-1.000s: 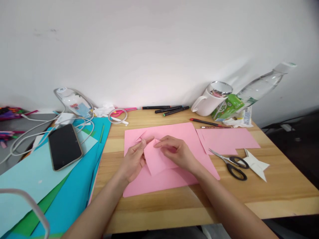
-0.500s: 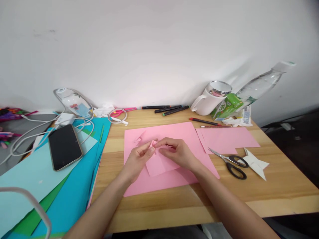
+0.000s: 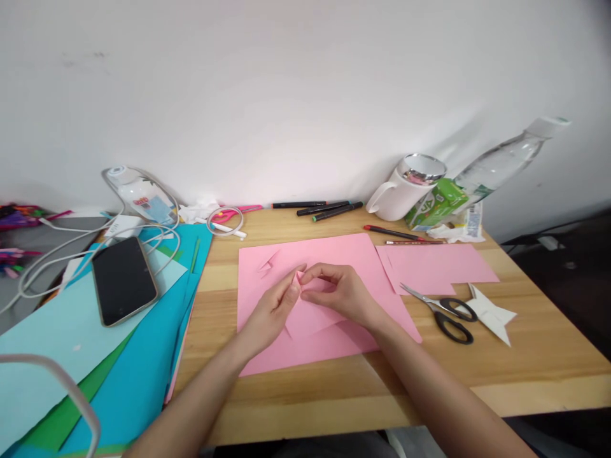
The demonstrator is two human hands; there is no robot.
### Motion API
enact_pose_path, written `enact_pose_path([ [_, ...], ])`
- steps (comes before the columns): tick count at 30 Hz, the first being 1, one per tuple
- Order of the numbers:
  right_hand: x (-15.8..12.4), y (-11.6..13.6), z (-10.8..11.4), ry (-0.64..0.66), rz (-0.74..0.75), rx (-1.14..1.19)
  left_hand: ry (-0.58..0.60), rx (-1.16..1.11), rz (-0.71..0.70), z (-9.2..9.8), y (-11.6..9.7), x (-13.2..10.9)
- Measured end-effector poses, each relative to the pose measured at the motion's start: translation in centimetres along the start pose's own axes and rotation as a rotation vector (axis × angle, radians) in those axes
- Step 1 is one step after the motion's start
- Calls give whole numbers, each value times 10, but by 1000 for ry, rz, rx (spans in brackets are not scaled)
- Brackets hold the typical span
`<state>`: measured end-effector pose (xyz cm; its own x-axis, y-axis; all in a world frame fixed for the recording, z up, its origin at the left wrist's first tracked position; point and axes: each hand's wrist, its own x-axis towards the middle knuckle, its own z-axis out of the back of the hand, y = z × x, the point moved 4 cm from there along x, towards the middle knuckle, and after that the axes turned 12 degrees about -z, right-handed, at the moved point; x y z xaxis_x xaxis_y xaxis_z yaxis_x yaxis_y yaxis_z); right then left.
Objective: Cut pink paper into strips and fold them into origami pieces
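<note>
Between my hands is a small folded piece of pink paper (image 3: pixel 298 277), held above a larger pink sheet (image 3: pixel 267 356) that lies on the wooden table. My left hand (image 3: pixel 275 308) pinches the piece with thumb and fingers. From the right, the thumb and index finger of my right hand (image 3: pixel 340 291) close on its edge. A smaller pink sheet (image 3: pixel 315 321) rests under my hands on the large one. Another little folded pink piece (image 3: pixel 268 263) lies near the large sheet's upper left.
Black scissors (image 3: pixel 443 312) and a white folded paper star (image 3: pixel 491 313) lie right of my right arm. Markers (image 3: pixel 329 208), a white mug (image 3: pixel 401 191) and a bottle (image 3: pixel 501 162) stand or lie behind. Leftward are a phone (image 3: pixel 125 281), cables and coloured paper (image 3: pixel 138 375).
My left hand and the small folded piece have shifted slightly right. The piece has turned more upright, and my right fingertips have closed in on its edge.
</note>
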<state>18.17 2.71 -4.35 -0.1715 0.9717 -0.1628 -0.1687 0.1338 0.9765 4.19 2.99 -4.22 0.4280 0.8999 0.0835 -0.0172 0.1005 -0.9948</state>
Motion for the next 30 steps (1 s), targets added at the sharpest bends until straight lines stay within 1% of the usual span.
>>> enact_pose_path([
  [4,0,-1,3,-29,-21,-43,2,1,96,7,2,0],
  [6,0,-1,4,-39,-27,-67,21,-23,119,9,3,0],
  [10,2,-2,6,11,-55,-54,45,-120,141,8,7,1],
  [13,3,-4,6,49,-88,-31,23,-155,165,8,10,1],
  [16,4,-6,7,46,-102,-32,-14,-164,174,9,12,1],
  [18,4,-6,7,51,-102,-28,-14,-178,183,8,13,1],
  [21,4,-6,6,71,-99,-26,-19,-153,170,9,13,1],
  [25,3,-4,6,85,-76,-39,-45,-55,116,10,10,2],
  [30,3,-4,7,79,-71,-28,-110,39,78,10,10,2],
])
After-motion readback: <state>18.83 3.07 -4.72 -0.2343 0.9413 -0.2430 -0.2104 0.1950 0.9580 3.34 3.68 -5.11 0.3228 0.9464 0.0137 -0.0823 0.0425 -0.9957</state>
